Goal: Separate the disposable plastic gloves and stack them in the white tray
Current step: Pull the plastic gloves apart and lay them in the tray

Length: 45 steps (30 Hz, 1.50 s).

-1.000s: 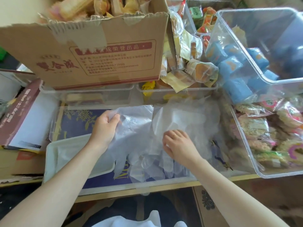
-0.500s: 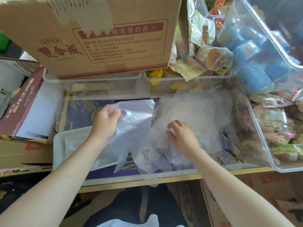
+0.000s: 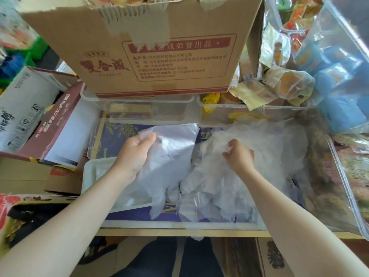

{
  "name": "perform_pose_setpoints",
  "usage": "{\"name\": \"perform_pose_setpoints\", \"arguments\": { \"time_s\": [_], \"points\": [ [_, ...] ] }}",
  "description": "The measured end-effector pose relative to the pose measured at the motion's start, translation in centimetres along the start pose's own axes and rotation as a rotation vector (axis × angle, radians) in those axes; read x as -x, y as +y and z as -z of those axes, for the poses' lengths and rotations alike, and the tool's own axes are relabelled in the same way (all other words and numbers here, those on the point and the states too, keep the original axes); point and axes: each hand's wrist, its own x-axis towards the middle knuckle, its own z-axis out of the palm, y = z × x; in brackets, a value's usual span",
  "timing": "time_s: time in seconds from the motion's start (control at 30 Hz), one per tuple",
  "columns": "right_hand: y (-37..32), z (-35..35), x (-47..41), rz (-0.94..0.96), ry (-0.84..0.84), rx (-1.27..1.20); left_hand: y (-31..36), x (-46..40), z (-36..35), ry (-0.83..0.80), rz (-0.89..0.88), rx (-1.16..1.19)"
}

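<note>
A heap of clear plastic gloves point(image 3: 265, 156) lies in a shallow clear bin over a blue printed sheet. My left hand point(image 3: 135, 152) grips the cuff end of one flat glove point(image 3: 171, 160), whose fingers hang down toward me. My right hand point(image 3: 239, 154) pinches crumpled film at the top of the heap. The white tray point(image 3: 89, 172) sits at the bin's left, partly under my left forearm and the held glove; some film lies in it.
A large cardboard box point(image 3: 151, 48) rests on two clear bins behind the gloves. Clear bins of wrapped snacks point(image 3: 339, 80) crowd the right side. A maroon carton point(image 3: 58, 124) and other boxes stand at the left. The wooden table edge point(image 3: 179, 232) runs below.
My right hand has gone from lying on the heap to pinching film and lifting slightly. My left hand keeps its hold on the flat glove. The camera has tilted down and closer.
</note>
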Motion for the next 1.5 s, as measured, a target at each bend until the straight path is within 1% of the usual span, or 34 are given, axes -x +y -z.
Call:
{"name": "perform_pose_setpoints", "arguments": {
  "time_s": [0.1,0.17,0.23,0.27,0.3,0.33,0.4,0.47,0.53,0.6,0.67,0.73,0.8,1.0,1.13,1.2,1.23,1.3,1.33,1.43,1.5],
  "points": [
    [-1.2,4.6,1.2,-0.101,0.106,-0.196,1.2,0.0,-0.3,-0.008,-0.038,0.029],
    [-2.1,8.1,3.0,-0.142,0.276,-0.247,2.1,-0.1,-0.8,-0.048,-0.031,0.066],
    [-3.0,10.8,5.1,-0.129,0.438,-0.298,2.9,-0.1,-1.6,-0.068,-0.060,0.047],
    [-3.6,11.6,6.1,-0.109,0.480,-0.358,3.2,-0.1,-2.1,-0.079,-0.093,0.036],
    [-4.4,11.9,7.1,-0.082,0.487,-0.434,3.5,0.1,-2.7,-0.095,-0.126,0.022],
    [-5.3,11.8,8.0,-0.049,0.467,-0.512,3.9,0.5,-3.4,-0.115,-0.152,0.008],
    [-7.0,10.5,9.4,-0.005,0.373,-0.640,4.3,1.3,-4.7,-0.180,-0.206,-0.027],
    [-8.5,8.9,10.1,0.012,0.275,-0.710,4.3,2.2,-5.7,-0.253,-0.243,-0.074],
    [-9.5,7.7,10.5,0.029,0.228,-0.741,4.0,2.8,-6.1,-0.309,-0.280,-0.082],
    [-10.0,7.0,10.8,0.012,0.184,-0.779,3.5,3.4,-6.1,-0.361,-0.302,-0.039],
    [-10.3,6.8,11.1,-0.035,0.139,-0.908,3.2,4.0,-6.1,-0.424,-0.297,0.015],
    [-10.4,6.9,11.5,-0.089,0.103,-1.049,3.0,4.3,-6.1,-0.445,-0.302,0.030],
    [-10.5,7.2,11.7,-0.096,0.092,-1.126,2.8,4.2,-6.1,-0.448,-0.304,0.029],
    [-10.6,7.0,11.6,-0.018,0.200,-0.992,3.2,3.8,-5.8,-0.532,-0.271,0.034],
    [-10.3,7.2,11.7,0.008,0.138,-1.103,3.1,3.8,-5.6,-0.596,-0.209,0.043],
    [-10.2,7.4,11.8,0.005,0.112,-1.208,3.4,4.0,-5.1,-0.676,-0.215,0.118],
    [-10.1,7.6,11.9,0.009,0.107,-1.222,3.6,4.1,-4.9,-0.724,-0.224,0.135],
    [-9.5,7.8,12.1,0.054,0.109,-1.142,4.1,4.1,-4.6,-0.789,-0.230,0.087],
    [-9.3,8.0,12.2,0.086,0.111,-1.085,4.3,4.1,-4.6,-0.790,-0.236,0.030],
    [-8.4,8.6,12.4,0.189,0.096,-0.927,4.8,3.8,-4.9,-0.723,-0.272,-0.115],
    [-7.6,8.8,12.3,0.259,0.140,-0.796,5.0,3.6,-5.0,-0.721,-0.254,-0.082]
  ]
}}
